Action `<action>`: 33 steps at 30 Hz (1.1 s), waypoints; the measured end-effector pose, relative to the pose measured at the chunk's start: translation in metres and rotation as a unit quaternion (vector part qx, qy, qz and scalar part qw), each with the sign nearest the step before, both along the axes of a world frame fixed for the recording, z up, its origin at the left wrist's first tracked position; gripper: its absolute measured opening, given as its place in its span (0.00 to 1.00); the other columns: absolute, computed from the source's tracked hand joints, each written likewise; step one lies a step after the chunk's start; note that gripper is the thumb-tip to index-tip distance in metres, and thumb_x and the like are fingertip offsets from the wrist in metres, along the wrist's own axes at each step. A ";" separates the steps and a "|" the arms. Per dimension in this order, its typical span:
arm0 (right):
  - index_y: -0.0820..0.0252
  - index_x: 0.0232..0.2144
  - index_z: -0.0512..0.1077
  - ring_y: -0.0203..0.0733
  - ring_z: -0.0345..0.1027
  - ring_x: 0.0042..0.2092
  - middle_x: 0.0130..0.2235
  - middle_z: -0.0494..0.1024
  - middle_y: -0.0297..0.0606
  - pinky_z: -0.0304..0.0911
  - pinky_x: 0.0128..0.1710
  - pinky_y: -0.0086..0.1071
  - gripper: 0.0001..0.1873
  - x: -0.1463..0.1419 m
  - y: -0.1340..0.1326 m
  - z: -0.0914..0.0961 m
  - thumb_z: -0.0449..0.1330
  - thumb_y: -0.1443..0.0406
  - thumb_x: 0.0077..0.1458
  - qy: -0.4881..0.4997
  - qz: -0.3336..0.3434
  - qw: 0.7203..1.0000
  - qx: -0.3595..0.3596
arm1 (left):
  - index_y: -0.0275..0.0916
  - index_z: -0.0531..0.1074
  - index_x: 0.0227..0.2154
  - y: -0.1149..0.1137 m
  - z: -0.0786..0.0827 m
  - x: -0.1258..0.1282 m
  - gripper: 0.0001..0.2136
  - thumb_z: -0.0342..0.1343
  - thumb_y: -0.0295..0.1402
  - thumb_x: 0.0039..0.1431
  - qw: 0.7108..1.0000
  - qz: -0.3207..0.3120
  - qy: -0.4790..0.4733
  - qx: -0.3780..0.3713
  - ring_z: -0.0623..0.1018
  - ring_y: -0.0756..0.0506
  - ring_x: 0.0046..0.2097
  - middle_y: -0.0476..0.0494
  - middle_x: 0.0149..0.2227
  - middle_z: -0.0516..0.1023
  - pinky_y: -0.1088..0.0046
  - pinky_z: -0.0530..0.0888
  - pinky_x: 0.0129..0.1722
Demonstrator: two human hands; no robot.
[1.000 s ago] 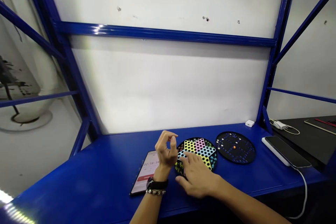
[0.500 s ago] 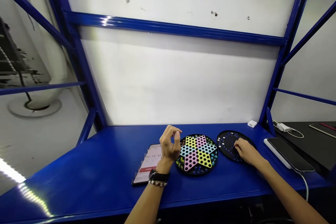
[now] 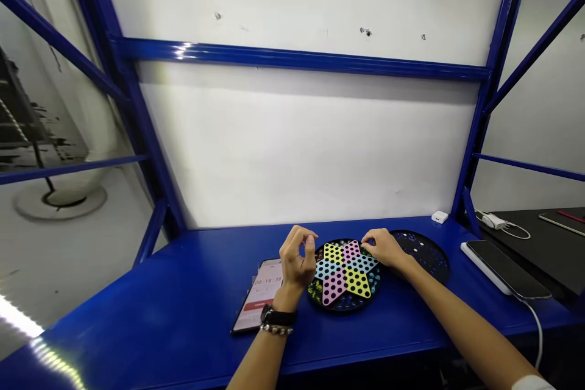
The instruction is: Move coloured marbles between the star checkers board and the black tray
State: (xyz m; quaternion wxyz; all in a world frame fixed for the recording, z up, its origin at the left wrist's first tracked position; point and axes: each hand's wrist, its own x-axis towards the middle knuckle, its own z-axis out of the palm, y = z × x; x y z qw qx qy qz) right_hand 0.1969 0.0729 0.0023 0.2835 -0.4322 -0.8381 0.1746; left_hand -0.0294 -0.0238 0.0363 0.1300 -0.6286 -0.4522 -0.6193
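The right hand [image 3: 384, 247] was brought back from the black tray [image 3: 427, 251] to the far rim of the star board [image 3: 343, 280] on the blue shelf [image 3: 183, 292] — fingertips curled down, the left hand [image 3: 295, 259] kept raised and pinched — whether either held anything could not be told.

Round star board [image 3: 343, 277], pastel-coloured, lies flat just left of black perforated disc [image 3: 427, 251].

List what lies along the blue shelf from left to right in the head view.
phone with a timer screen → left hand → colourful star board → right hand → black round perforated board → dark phone at the right end
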 end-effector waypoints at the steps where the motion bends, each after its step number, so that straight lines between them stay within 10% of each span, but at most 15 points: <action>1: 0.57 0.30 0.78 0.44 0.70 0.41 0.37 0.81 0.39 0.62 0.46 0.35 0.09 -0.004 0.002 -0.002 0.56 0.67 0.55 -0.012 0.011 1.000 -0.001 | 0.42 0.67 0.26 0.000 0.000 0.000 0.13 0.44 0.33 0.65 1.000 0.000 0.000 -0.001 0.71 0.47 0.29 0.47 0.26 0.72 0.70 0.68 0.29; 6: 0.59 0.33 0.77 0.45 0.68 0.45 0.41 0.78 0.42 0.59 0.53 0.39 0.12 0.012 0.002 0.000 0.53 0.68 0.59 -0.009 0.051 0.998 0.027 | 0.42 0.67 0.26 0.001 -0.002 -0.001 0.12 0.44 0.32 0.65 1.000 -0.008 -0.001 0.003 0.70 0.47 0.29 0.48 0.26 0.71 0.71 0.68 0.29; 12: 0.54 0.43 0.76 0.54 0.67 0.53 0.50 0.77 0.44 0.58 0.57 0.47 0.17 0.103 -0.037 0.001 0.67 0.58 0.49 0.002 0.031 0.997 -0.067 | 0.41 0.68 0.27 0.003 -0.005 0.000 0.12 0.45 0.31 0.65 1.000 -0.019 0.004 -0.023 0.71 0.48 0.30 0.48 0.28 0.72 0.71 0.68 0.31; 17: 0.54 0.28 0.71 0.54 0.67 0.56 0.52 0.76 0.45 0.62 0.54 0.46 0.10 0.143 -0.074 -0.026 0.59 0.57 0.59 -0.024 0.018 0.999 -0.039 | 0.41 0.68 0.28 0.004 -0.006 0.001 0.12 0.44 0.32 0.66 0.998 -0.025 0.008 -0.058 0.71 0.47 0.32 0.47 0.29 0.72 0.71 0.68 0.32; 21: 0.55 0.29 0.66 0.47 0.75 0.43 0.44 0.79 0.44 0.69 0.44 0.41 0.13 0.134 -0.078 -0.021 0.51 0.58 0.65 -0.013 0.006 0.989 0.149 | 0.41 0.68 0.29 0.004 -0.006 0.000 0.12 0.44 0.34 0.66 0.996 -0.022 0.010 -0.089 0.72 0.47 0.33 0.47 0.31 0.72 0.72 0.69 0.33; 26: 0.56 0.33 0.66 0.39 0.67 0.24 0.26 0.74 0.35 0.63 0.26 0.31 0.15 0.112 -0.074 0.039 0.52 0.52 0.64 0.201 -0.148 0.926 0.283 | 0.41 0.70 0.31 0.003 -0.007 0.000 0.12 0.44 0.37 0.66 0.991 -0.030 0.011 -0.128 0.73 0.46 0.35 0.46 0.34 0.72 0.71 0.70 0.35; 29: 0.58 0.32 0.68 0.37 0.64 0.25 0.24 0.72 0.33 0.59 0.25 0.29 0.18 0.081 -0.065 0.065 0.51 0.51 0.65 0.256 -0.141 0.938 0.187 | 0.41 0.71 0.33 0.006 -0.008 -0.003 0.13 0.45 0.41 0.64 0.987 -0.063 -0.042 -0.144 0.73 0.45 0.38 0.44 0.36 0.73 0.69 0.70 0.38; 33: 0.59 0.24 0.67 0.35 0.62 0.25 0.23 0.72 0.33 0.55 0.26 0.28 0.19 0.015 -0.027 0.048 0.52 0.55 0.63 0.144 -0.035 0.989 -0.010 | 0.39 0.71 0.35 0.020 -0.009 -0.016 0.21 0.40 0.50 0.61 0.933 -0.152 -0.263 -0.192 0.76 0.43 0.37 0.41 0.39 0.76 0.68 0.71 0.35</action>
